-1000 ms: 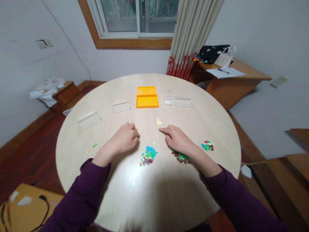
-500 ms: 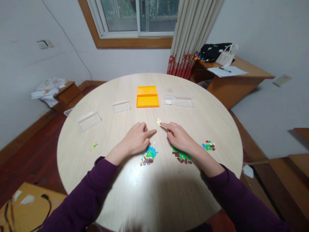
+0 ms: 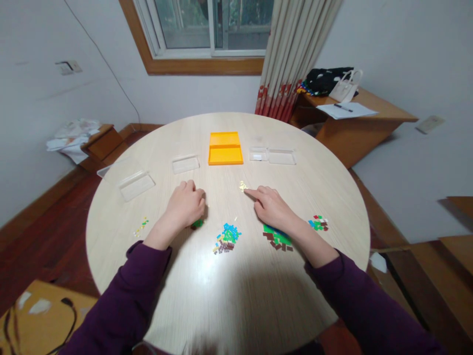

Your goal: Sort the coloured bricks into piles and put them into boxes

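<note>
My left hand (image 3: 186,203) is closed, fingers curled down over a small heap of green and dark pieces (image 3: 198,224). Its fingertips are mostly hidden, and whatever they pinch cannot be seen. My right hand (image 3: 274,208) has its index finger stretched out, touching the edge of a little pile of pale yellow pieces (image 3: 242,186); the other fingers are bent. Under the right wrist lie green and brown flat pieces (image 3: 279,239), partly covered. Between the hands is a pile of tiny blue, green, yellow and brown pieces (image 3: 229,234).
An orange open case (image 3: 225,155) stands at the back of the round table (image 3: 236,296). Clear plastic boxes (image 3: 136,186) are on the left, another clear box (image 3: 282,156) on the right. Small yellow-green bits (image 3: 141,226) lie far left, mixed coloured pieces (image 3: 319,223) far right.
My left hand has moved left, away from the yellow pile, and its index finger has curled in. Green and dark pieces now show beside it. The right hand stays nearly still.
</note>
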### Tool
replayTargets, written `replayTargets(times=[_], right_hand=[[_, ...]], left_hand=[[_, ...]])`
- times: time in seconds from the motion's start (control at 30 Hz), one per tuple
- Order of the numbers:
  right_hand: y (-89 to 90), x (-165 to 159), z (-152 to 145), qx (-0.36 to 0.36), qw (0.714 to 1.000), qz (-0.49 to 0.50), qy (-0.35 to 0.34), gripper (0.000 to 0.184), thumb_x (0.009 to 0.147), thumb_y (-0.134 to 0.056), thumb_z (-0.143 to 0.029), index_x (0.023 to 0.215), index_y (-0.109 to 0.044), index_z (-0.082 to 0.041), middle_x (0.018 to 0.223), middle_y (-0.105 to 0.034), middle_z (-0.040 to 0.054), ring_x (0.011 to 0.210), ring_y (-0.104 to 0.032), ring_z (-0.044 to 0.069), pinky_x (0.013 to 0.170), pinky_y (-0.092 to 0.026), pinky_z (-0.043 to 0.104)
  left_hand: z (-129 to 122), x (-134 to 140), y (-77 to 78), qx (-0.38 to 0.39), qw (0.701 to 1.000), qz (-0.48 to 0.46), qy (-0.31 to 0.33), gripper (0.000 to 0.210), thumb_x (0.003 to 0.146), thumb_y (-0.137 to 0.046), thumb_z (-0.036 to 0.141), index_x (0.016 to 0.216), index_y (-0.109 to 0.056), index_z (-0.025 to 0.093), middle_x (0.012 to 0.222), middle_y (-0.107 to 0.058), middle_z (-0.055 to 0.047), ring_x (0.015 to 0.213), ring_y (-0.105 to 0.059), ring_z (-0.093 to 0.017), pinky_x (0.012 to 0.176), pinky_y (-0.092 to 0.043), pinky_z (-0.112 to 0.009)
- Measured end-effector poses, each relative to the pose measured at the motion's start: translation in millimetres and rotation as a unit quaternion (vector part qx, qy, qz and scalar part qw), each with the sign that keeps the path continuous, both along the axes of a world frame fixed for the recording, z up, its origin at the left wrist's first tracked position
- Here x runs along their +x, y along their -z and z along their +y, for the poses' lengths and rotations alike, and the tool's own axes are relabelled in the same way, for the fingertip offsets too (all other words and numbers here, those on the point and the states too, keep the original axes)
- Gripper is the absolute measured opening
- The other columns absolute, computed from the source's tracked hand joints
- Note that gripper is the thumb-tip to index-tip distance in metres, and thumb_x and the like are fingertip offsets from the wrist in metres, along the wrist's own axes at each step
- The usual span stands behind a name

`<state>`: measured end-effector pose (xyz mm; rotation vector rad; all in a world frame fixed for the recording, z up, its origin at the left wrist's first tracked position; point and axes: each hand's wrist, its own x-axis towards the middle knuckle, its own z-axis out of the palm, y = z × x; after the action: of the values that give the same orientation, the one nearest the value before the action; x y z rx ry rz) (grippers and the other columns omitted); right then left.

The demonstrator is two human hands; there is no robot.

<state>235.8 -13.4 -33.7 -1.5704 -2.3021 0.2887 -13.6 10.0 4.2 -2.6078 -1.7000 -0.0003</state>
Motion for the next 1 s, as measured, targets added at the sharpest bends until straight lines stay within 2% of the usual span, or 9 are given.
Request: replayTargets(times=[0.1, 0.27, 0.37, 0.53, 0.67, 0.77, 0.87, 0.93, 1.0], right_hand=[[2.6, -3.9, 0.0, 0.006, 1.000, -0.017, -0.004, 0.054, 0.082, -0.037, -0.007, 0.131, -0.059, -0.013, 0.093, -0.060, 0.0132, 0.091, -0.053, 0.025, 0.082, -0.037, 0.037], [5.9, -7.2, -0.9, 0.003, 0.999, -0.019, -0.029, 0.050, 0.083, -0.037, -0.007, 0.124, -0.064, -0.016, 0.092, -0.061, 0.0117, 0.092, -0.053, 0.024, 0.082, -0.037, 0.037], [5.4, -7.9, -1.3, 0.005, 0.999, -0.004, -0.038, 0.050, 0.083, -0.036, -0.007, 0.124, -0.064, -0.015, 0.095, -0.061, 0.0126, 0.094, -0.052, 0.024, 0.084, -0.036, 0.037], [4.1, -11.6, 3.4, 0.015, 0.999, -0.027, -0.005, 0.054, 0.083, -0.036, -0.007, 0.132, -0.057, -0.015, 0.098, -0.063, 0.0132, 0.095, -0.052, 0.025, 0.083, -0.036, 0.036], [0.9, -16.9, 5.2, 0.004, 0.999, -0.053, -0.010, 0.052, 0.082, -0.038, -0.006, 0.128, -0.061, -0.013, 0.098, -0.062, 0.0139, 0.094, -0.052, 0.025, 0.082, -0.036, 0.036], [-4.0, -20.2, -0.3, 0.003, 0.998, -0.023, -0.054, 0.046, 0.082, -0.040, -0.006, 0.117, -0.069, -0.016, 0.092, -0.061, 0.0113, 0.092, -0.051, 0.023, 0.083, -0.036, 0.036], [-9.3, -22.6, -8.6, -0.029, 0.990, 0.041, -0.131, 0.040, 0.083, -0.041, -0.006, 0.102, -0.075, -0.019, 0.086, -0.059, 0.0074, 0.087, -0.052, 0.020, 0.084, -0.037, 0.035], [-11.9, -23.0, -12.0, -0.056, 0.980, 0.084, -0.170, 0.039, 0.084, -0.041, -0.005, 0.098, -0.075, -0.019, 0.084, -0.059, 0.0061, 0.086, -0.054, 0.019, 0.084, -0.039, 0.034], [-13.0, -21.4, -12.1, -0.065, 0.976, 0.115, -0.174, 0.040, 0.083, -0.041, -0.004, 0.100, -0.074, -0.018, 0.083, -0.060, 0.0061, 0.086, -0.055, 0.018, 0.083, -0.041, 0.034]], left_hand=[[4.9, -15.4, -4.4, -0.009, 0.996, 0.030, -0.081, 0.044, 0.086, -0.032, 0.021, 0.085, -0.074, 0.009, 0.089, -0.061, -0.020, 0.088, -0.054, -0.032, 0.080, -0.044, -0.044], [6.7, -27.8, -14.2, -0.005, 0.983, 0.013, -0.181, 0.045, 0.086, -0.033, 0.023, 0.085, -0.074, 0.007, 0.089, -0.063, -0.023, 0.090, -0.060, -0.036, 0.076, -0.048, -0.046], [4.3, -25.2, -19.3, 0.001, 0.983, -0.006, -0.186, 0.043, 0.086, -0.032, 0.022, 0.084, -0.073, 0.008, 0.089, -0.063, -0.022, 0.088, -0.061, -0.033, 0.073, -0.049, -0.043], [0.8, -14.5, -18.0, 0.021, 0.987, -0.003, -0.156, 0.041, 0.086, -0.034, 0.022, 0.088, -0.073, 0.012, 0.088, -0.064, -0.016, 0.085, -0.062, -0.028, 0.072, -0.049, -0.038], [1.3, -9.8, -14.6, 0.008, 0.988, 0.009, -0.156, 0.043, 0.086, -0.033, 0.021, 0.092, -0.074, 0.009, 0.093, -0.065, -0.019, 0.090, -0.062, -0.029, 0.076, -0.048, -0.038], [2.0, -9.0, -14.1, 0.002, 0.987, 0.014, -0.157, 0.043, 0.085, -0.033, 0.020, 0.092, -0.074, 0.009, 0.095, -0.066, -0.019, 0.092, -0.062, -0.029, 0.078, -0.048, -0.038], [2.4, -9.3, -14.5, 0.006, 0.987, 0.013, -0.163, 0.041, 0.085, -0.034, 0.019, 0.090, -0.074, 0.010, 0.093, -0.066, -0.017, 0.092, -0.063, -0.028, 0.076, -0.047, -0.036], [2.8, -10.1, -14.2, 0.012, 0.987, 0.004, -0.163, 0.040, 0.085, -0.035, 0.019, 0.089, -0.073, 0.010, 0.092, -0.066, -0.017, 0.091, -0.062, -0.027, 0.074, -0.047, -0.035], [3.6, -11.3, -12.8, 0.016, 0.988, -0.013, -0.154, 0.039, 0.085, -0.035, 0.019, 0.087, -0.073, 0.010, 0.089, -0.065, -0.016, 0.088, -0.062, -0.027, 0.074, -0.047, -0.035]])
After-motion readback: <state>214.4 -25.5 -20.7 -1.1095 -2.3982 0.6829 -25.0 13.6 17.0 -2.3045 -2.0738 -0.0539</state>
